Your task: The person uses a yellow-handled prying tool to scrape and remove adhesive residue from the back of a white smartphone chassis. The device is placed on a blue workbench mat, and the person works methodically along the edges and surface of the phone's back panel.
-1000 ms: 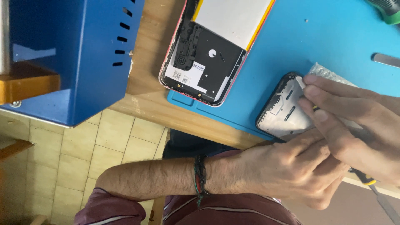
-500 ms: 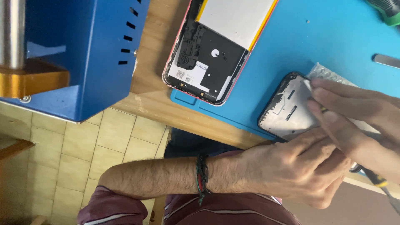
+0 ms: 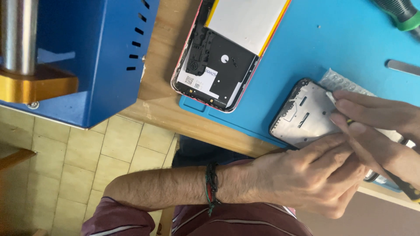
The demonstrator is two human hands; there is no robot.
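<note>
Your left hand (image 3: 306, 179) presses fingers flat on the near edge of the phone frame (image 3: 306, 116) to pin it, while your right hand (image 3: 376, 126), just beyond, pinches a yellow-handled tool (image 3: 404, 185) against it.

Phone frame (image 3: 306, 116) on mat (image 3: 341, 39)

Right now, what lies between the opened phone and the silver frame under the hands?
In the head view, only a bare strip of the blue mat separates the opened phone from the silver frame. They do not touch.
</note>
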